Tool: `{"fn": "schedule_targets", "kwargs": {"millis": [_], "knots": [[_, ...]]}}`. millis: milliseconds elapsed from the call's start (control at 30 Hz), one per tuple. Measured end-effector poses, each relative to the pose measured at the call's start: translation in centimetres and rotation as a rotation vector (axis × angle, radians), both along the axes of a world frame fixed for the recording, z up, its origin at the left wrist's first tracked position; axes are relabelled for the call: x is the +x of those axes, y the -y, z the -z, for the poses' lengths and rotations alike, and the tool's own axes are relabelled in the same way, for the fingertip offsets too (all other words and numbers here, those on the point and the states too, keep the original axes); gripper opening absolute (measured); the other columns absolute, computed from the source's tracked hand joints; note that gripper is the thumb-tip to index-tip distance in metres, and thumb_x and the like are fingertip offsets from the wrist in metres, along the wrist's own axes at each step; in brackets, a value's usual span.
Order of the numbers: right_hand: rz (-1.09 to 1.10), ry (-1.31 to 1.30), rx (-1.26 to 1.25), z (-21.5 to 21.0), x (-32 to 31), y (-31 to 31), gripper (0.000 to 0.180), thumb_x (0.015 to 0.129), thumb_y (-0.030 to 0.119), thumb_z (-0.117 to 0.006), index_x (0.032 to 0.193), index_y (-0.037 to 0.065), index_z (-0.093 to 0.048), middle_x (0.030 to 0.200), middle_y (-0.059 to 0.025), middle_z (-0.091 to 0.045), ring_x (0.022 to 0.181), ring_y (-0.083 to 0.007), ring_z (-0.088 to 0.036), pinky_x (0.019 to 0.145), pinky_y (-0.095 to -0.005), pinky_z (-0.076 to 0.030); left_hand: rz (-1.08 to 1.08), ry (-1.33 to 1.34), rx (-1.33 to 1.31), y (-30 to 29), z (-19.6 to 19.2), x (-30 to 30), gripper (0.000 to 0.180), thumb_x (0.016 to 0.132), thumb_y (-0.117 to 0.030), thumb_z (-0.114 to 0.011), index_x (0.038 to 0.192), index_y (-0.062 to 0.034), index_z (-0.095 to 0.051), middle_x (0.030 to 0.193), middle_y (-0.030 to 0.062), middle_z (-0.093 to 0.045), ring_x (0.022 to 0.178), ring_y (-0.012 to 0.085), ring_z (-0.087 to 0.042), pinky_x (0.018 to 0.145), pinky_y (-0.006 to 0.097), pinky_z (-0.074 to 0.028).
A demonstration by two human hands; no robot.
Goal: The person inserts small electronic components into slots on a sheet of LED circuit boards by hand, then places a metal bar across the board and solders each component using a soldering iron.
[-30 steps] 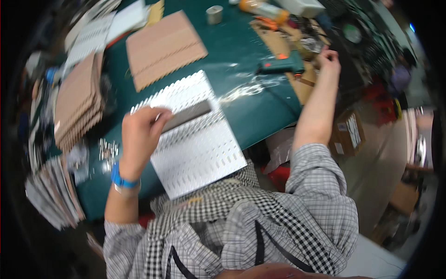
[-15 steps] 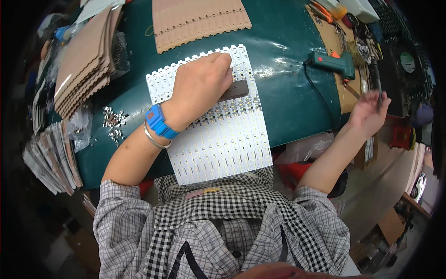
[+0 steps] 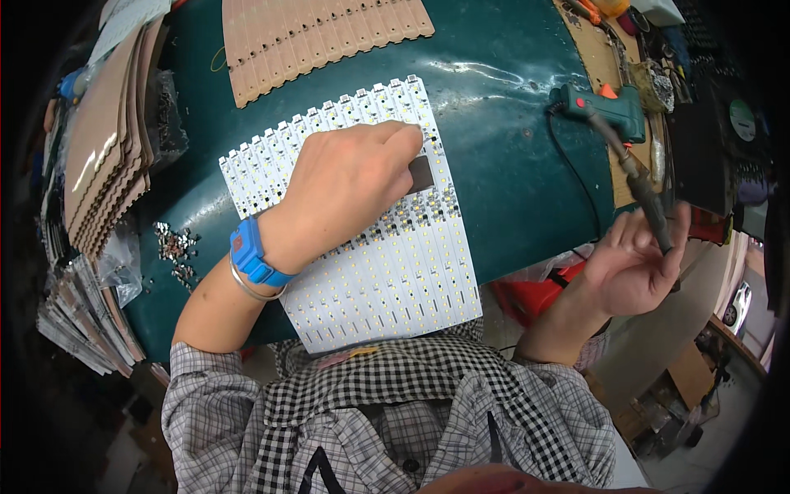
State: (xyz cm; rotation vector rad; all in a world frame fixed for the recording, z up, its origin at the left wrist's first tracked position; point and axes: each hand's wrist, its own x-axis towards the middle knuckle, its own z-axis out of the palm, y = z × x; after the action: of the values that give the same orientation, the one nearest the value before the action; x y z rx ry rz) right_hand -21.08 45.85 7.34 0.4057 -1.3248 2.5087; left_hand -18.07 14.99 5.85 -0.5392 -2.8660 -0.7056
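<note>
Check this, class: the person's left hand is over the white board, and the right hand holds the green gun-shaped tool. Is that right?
Not quite: the right hand holds a long dark tool, not the green gun-shaped tool, as the head view shows. The left hand is over the white board.

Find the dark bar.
In the head view, the bar sits near centre on the white board, its exposed end just right of the left hand.

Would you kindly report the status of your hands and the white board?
Left hand at dark bar on white board. Right hand holding dark-handled tool, off the board. Left hand and bar cover part of board; green glue gun off to the right.
</note>
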Motion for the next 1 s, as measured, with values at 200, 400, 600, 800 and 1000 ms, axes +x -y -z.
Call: {"fn": "schedule_targets", "kwargs": {"millis": [200,400,600,800,1000], "knots": [[0.223,0.255,0.107,1.2,-0.3,2.9,0.036,0.096,0.012,-0.056,0.127,-0.006,-0.049,0.088,-0.0155,-0.061,0.066,-0.0171,-0.055,0.06,-0.0306,-0.048,-0.009,0.06,-0.014,0.0,0.0,-0.2,0.028,0.078,-0.004,-0.064,0.105,-0.0039,-0.064,0.089,0.0106,-0.07,0.067,0.0276,-0.067,0.057,0.036,-0.054],[-0.013,0.155,0.326,2.7,0.0,4.5,0.021,0.085,-0.002,-0.065,0.1,-0.001,-0.051,0.08,-0.0112,-0.056,0.057,-0.015,-0.056,0.05,-0.0252,-0.05,-0.007,0.042,0.093,0.1,0.3,-0.6,0.025,0.077,0.0,-0.063,0.102,-0.002,-0.066,0.076,0.0133,-0.067,0.06,0.0278,-0.065,0.055,0.036,-0.052],[-0.01,0.17,0.61,3.3,0.9,5.7,0.021,0.081,-0.003,-0.07,0.1,-0.007,-0.062,0.071,-0.0115,-0.064,0.06,-0.016,-0.062,0.058,-0.025,-0.051,-0.026,0.126,0.223,0.5,0.1,-0.9,0.025,0.075,0.003,-0.064,0.1,-0.001,-0.067,0.068,0.0142,-0.063,0.052,0.0242,-0.06,0.052,0.032,-0.049],[0.086,0.051,0.733,3.8,0.8,5.9,0.018,0.078,-0.006,-0.072,0.095,-0.007,-0.065,0.071,-0.0116,-0.064,0.06,-0.015,-0.062,0.056,-0.0249,-0.048,-0.013,0.132,0.28,0.9,0.7,-1.1,0.024,0.074,0.005,-0.063,0.098,-0.0004,-0.066,0.066,0.0114,-0.061,0.049,0.0166,-0.055,0.05,0.028,-0.047],[0.076,-0.17,0.792,2.7,0.7,6.0,0.031,0.072,-0.007,-0.077,0.1,-0.005,-0.066,0.075,-0.0154,-0.067,0.065,-0.0211,-0.066,0.06,-0.0275,-0.051,0.004,0.154,0.294,1.1,0.5,-1.2,0.025,0.073,0.005,-0.064,0.097,-0.0003,-0.066,0.062,0.0058,-0.057,0.049,0.0141,-0.055,0.05,0.026,-0.045]]}}
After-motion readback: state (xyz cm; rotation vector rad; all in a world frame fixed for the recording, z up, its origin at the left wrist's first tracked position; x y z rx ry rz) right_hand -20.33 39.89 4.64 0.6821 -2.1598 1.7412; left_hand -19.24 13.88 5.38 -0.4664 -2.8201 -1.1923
